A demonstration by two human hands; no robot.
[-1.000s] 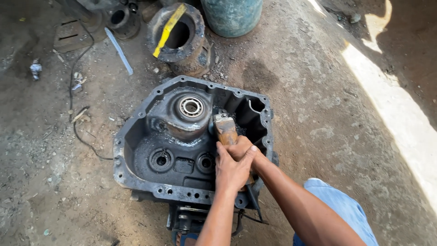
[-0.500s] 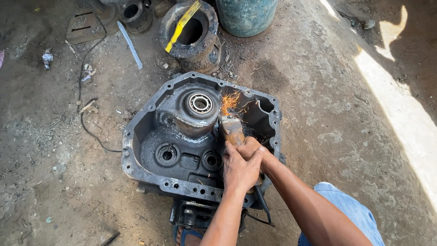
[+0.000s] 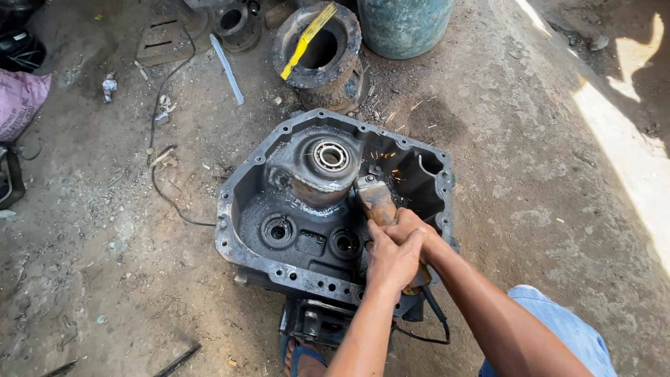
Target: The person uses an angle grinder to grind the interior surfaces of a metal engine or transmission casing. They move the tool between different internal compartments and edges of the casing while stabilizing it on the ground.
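Since the earlier frame, your view has shifted so that the dark grey cast-metal gearbox housing (image 3: 335,202) sits nearer the centre, and the bright burst of sparks at the tool head has thinned to a scatter of small orange sparks (image 3: 391,157) over the housing's far right corner.

Your left hand (image 3: 392,260) is clenched around the body of the rust-brown handheld angle grinder (image 3: 377,202), with the fingers wrapped over the top. Your right hand (image 3: 412,227) is closed on the same grinder just beside the left, and the two hands touch. The grinder head lies inside the housing cavity, against the raised round boss that carries the silver ball bearing (image 3: 330,156). Whether the disc itself touches the metal cannot be told; the tool body hides it.

The housing lies open side up on the dirt floor (image 3: 530,174). A black power cable (image 3: 436,318) hangs from the rear of the grinder below your hands. Beyond the housing stands a rusty round metal ring part (image 3: 317,49) with a yellow strip (image 3: 307,31) laid across it, next to a blue-green drum (image 3: 405,24). A foot in a blue sandal (image 3: 303,356) shows at the bottom edge.
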